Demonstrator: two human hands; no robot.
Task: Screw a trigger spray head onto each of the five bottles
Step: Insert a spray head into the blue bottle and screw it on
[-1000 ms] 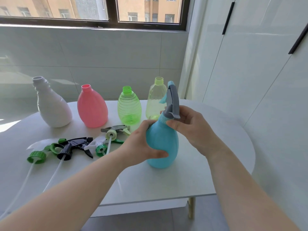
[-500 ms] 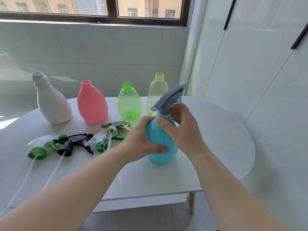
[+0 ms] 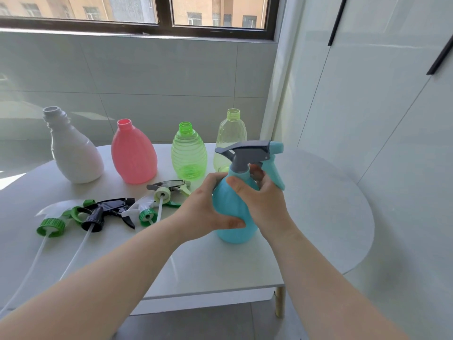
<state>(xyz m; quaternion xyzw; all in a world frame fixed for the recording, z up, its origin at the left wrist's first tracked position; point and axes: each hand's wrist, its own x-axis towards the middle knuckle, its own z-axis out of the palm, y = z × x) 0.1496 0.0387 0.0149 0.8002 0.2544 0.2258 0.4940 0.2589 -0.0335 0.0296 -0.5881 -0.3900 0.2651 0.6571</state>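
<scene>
Head view looks down on the blue bottle [image 3: 231, 217], which stands upright on the tabletop [image 3: 318, 212], in front of the row of other bottles. A grey and teal trigger spray head [image 3: 247, 153] sits on its neck, nozzle pointing right and lever hanging down on that side. The left hand [image 3: 206, 209] wraps the belly of the bottle, thumb across the front and fingers [image 3: 214, 179] curled round the far side, steadying it. The right hand [image 3: 266, 202] comes over the shoulder of the bottle with its fingers [image 3: 256, 171] curled round the neck just under the grey body, where the screw collar should be. The collar itself is hidden by them, so how far it is threaded cannot be told. This looks like the tightening of the first head. Behind stand the white bottle [image 3: 73, 155], pink bottle [image 3: 133, 155], green bottle [image 3: 188, 155] and pale yellow bottle [image 3: 231, 133], all with open necks. Four loose heads lie to the left: a green-collared head [image 3: 50, 227], a black head [image 3: 103, 212], a white head [image 3: 137, 209] and a pale yellow head [image 3: 166, 190], with dip tubes trailing toward the near edge. The next move probably calls for turning the collar until it is snug while the left hand stops the bottle from spinning, then setting it aside and matching a loose head to an open bottle.
</scene>
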